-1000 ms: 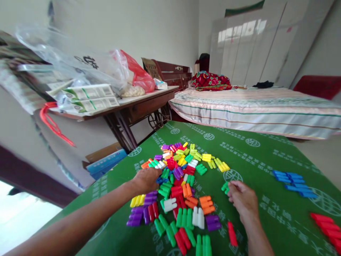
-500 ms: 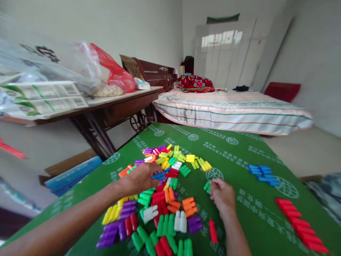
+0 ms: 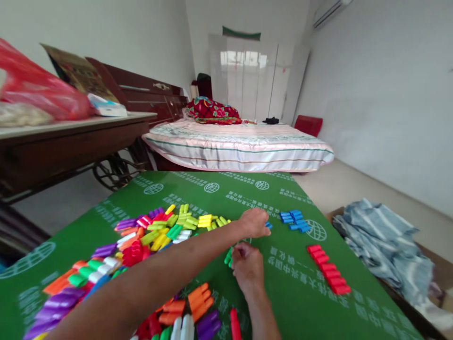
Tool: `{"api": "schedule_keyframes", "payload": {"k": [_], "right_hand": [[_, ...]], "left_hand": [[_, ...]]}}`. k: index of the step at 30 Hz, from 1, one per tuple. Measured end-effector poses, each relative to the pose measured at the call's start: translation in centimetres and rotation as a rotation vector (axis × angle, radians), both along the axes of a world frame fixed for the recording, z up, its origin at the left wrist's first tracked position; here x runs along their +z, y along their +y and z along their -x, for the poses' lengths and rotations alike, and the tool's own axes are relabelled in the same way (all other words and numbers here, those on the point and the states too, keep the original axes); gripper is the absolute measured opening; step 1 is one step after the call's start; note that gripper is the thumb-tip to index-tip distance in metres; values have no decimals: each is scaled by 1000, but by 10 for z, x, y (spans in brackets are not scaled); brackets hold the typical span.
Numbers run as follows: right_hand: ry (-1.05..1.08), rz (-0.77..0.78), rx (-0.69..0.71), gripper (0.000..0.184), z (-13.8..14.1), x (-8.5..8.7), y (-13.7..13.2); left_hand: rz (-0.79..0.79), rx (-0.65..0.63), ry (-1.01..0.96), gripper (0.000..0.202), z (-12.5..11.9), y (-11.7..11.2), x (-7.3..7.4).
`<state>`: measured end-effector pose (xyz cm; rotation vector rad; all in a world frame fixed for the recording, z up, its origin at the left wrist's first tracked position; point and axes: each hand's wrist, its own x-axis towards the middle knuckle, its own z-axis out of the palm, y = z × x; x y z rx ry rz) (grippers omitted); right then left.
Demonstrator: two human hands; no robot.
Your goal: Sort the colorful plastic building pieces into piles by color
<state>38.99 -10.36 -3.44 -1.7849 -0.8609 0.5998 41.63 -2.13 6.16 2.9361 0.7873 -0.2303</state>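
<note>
My left hand (image 3: 255,222) reaches across to the right, its fingers closed on a blue plastic building block (image 3: 269,225) that is mostly hidden. Just beyond it lies a group of blue blocks (image 3: 295,221). Nearer to me, my right hand (image 3: 247,263) pinches a green block (image 3: 228,258) at its fingertips, low over the tabletop. A large pile of mixed blocks in several colours spreads on the left, including yellow blocks (image 3: 205,221) and purple blocks (image 3: 58,307). My left forearm covers part of the pile. Orange blocks (image 3: 200,301) lie below that forearm.
The green printed table (image 3: 290,283) carries a row of red blocks (image 3: 329,269) at the right and a single red block (image 3: 235,325) near my right wrist. A bed (image 3: 240,146) stands behind, a sewing table (image 3: 71,137) at left, folded cloth (image 3: 385,250) at right.
My left hand has moved from the pile to the right with a blue block, crossing beyond my right hand. The view has turned right. My right hand still holds the green block.
</note>
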Motion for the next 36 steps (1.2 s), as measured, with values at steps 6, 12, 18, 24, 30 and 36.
{"api": "schedule_keyframes", "payload": {"k": [6, 12, 18, 24, 30, 36], "right_hand": [[-42, 6, 22, 20, 0, 4, 1], [-115, 32, 16, 20, -1, 10, 3], [-52, 2, 13, 18, 0, 15, 0], [-50, 32, 31, 22, 0, 19, -3], [-48, 29, 44, 26, -1, 19, -3], [-61, 43, 24, 23, 0, 16, -2]], "left_hand": [[-14, 6, -21, 27, -54, 2, -13], [-23, 91, -42, 31, -84, 31, -17], [44, 118, -45, 28, -112, 43, -32], [114, 105, -35, 29, -125, 47, -45], [147, 70, -47, 27, -123, 45, -49], [146, 78, -76, 26, -117, 42, -49]]}}
